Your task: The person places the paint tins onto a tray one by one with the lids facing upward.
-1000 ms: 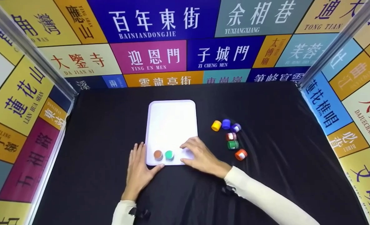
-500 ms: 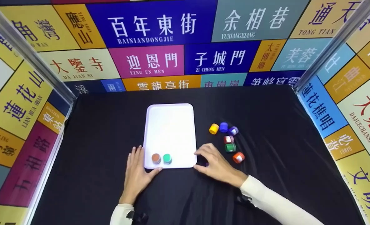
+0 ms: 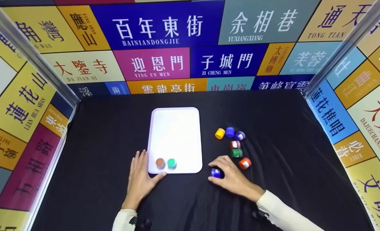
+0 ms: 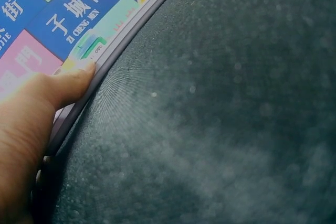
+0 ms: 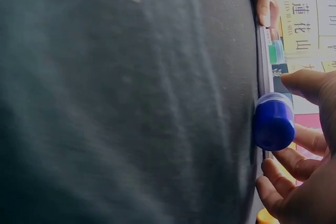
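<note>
Right hand (image 3: 231,179) curls its fingers around a blue jar (image 3: 215,173) at the tray's (image 3: 175,128) four o'clock; left hand (image 3: 142,178), fingers flat, steadies the tray.

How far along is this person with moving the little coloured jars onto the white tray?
Two jars, an orange-brown jar and a green jar, already stand on the white tray. The right hand grips a blue jar on the black cloth just beside the tray, while the left hand rests against the tray's near corner. Six loose jars lie to the right.
</note>
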`<state>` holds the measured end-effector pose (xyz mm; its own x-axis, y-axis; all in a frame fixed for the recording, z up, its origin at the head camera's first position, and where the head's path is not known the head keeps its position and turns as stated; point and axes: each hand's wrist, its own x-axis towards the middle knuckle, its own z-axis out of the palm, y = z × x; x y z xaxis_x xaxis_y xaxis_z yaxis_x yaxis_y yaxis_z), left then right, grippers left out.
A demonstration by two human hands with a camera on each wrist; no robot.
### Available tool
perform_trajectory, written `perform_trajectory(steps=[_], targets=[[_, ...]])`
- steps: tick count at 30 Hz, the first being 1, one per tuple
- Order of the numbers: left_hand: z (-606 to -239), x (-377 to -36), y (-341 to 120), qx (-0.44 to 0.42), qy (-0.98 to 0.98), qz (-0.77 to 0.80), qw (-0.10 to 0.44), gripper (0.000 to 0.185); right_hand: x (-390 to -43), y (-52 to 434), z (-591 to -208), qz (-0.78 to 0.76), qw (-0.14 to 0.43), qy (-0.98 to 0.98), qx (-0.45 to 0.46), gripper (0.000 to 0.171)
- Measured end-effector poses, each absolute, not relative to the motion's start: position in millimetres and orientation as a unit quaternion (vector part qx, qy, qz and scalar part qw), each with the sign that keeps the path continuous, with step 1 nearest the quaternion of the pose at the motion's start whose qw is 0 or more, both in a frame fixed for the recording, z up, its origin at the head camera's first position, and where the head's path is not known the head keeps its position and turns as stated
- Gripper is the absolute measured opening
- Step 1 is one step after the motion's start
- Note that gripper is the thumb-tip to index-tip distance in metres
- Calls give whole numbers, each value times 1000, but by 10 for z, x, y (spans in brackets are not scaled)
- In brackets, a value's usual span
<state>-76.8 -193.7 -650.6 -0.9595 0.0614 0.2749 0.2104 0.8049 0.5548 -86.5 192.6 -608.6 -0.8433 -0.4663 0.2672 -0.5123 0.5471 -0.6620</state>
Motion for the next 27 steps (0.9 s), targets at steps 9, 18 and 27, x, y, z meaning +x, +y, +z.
perform_trajectory(steps=[9,18,27], targets=[[-6489,-770,-1936,-66,-942,-310,112,117,-834,1943,-6173,392,48,-874,283,44],[-6495,-803,-1932,-64,-944,-304,110,119,-827,1945,-6203,400,65,-869,283,45],[-6499,-783,-1941,-59,-943,-308,109,119,-819,1973,-6217,376,70,-881,279,45]])
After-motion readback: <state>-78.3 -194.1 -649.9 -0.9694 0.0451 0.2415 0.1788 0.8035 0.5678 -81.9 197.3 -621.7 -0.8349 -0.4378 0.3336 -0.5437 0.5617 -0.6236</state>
